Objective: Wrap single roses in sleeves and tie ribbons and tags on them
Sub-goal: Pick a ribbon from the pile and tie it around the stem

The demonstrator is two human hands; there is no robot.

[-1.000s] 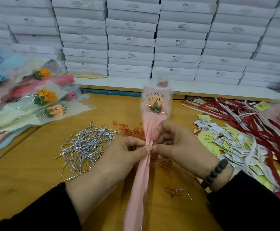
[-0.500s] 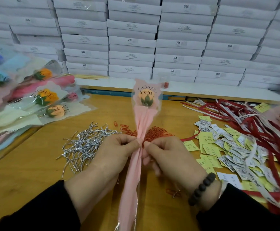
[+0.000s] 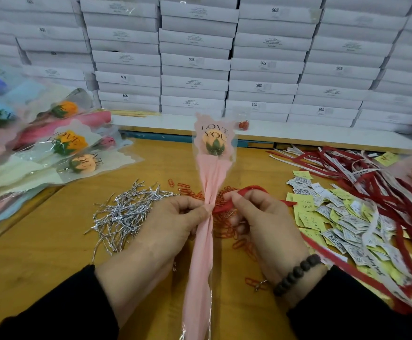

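A single peach rose [image 3: 213, 142] stands upright in a pink sleeve [image 3: 207, 231] printed "LOVE YOU", held over the wooden table [image 3: 40, 241]. My left hand [image 3: 173, 224] pinches the gathered neck of the sleeve from the left. On the right side my right hand [image 3: 261, 222] holds a red ribbon [image 3: 243, 195] looped against that same neck. The ribbon trails off to the right toward the pile.
Silver twist ties [image 3: 129, 209] lie left of centre, red paper clips [image 3: 227, 227] under the sleeve. Yellow and white tags [image 3: 335, 217] and red ribbons [image 3: 384, 182] cover the right. Wrapped roses [image 3: 60, 148] are stacked at left. White boxes [image 3: 224, 57] wall the back.
My right hand has picked up a red ribbon and brought it to the sleeve's neck. The sleeve stays upright in my left hand's pinch, shifted slightly left.
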